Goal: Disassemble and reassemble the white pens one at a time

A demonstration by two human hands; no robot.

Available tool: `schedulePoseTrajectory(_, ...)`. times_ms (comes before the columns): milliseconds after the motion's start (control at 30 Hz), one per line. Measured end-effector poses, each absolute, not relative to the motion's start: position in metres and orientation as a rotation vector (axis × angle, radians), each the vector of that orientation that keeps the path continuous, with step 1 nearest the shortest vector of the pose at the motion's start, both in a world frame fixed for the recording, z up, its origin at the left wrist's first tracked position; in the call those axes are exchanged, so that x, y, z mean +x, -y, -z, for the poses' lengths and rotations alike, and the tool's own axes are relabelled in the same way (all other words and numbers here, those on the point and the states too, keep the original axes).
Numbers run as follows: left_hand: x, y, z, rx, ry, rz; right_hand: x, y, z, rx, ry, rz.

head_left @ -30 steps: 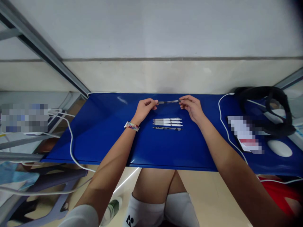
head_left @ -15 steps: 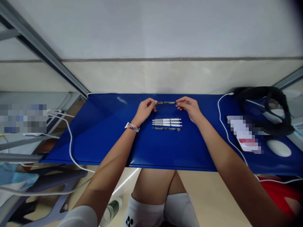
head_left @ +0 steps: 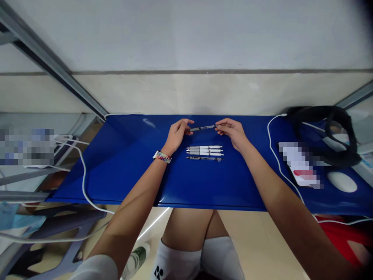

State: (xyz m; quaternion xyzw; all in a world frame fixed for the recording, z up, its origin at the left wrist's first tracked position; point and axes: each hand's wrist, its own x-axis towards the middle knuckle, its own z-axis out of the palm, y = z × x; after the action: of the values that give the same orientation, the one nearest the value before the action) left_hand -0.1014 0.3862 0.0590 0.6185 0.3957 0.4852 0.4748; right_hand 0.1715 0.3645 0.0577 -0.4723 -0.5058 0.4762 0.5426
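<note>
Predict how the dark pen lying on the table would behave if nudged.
The dark pen looks straight and slender, so it is probably stiff and light. Its long, narrow shape suggests it could roll when pushed crosswise, perhaps into the white pens beside it. The table looks glossy, so the pen may also slide easily.

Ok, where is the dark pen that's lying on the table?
In the head view, the dark pen lies just right of centre on the blue table, beside the white pens on their near side.
</note>
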Motion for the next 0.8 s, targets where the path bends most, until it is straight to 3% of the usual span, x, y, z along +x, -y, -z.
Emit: schedulePoseTrajectory(800,-0.1017,-0.3883,-0.0555,1.638,-0.954,-1.162,0.1710,-0.3622,-0.0584,-1.114,1.199,-1.123)
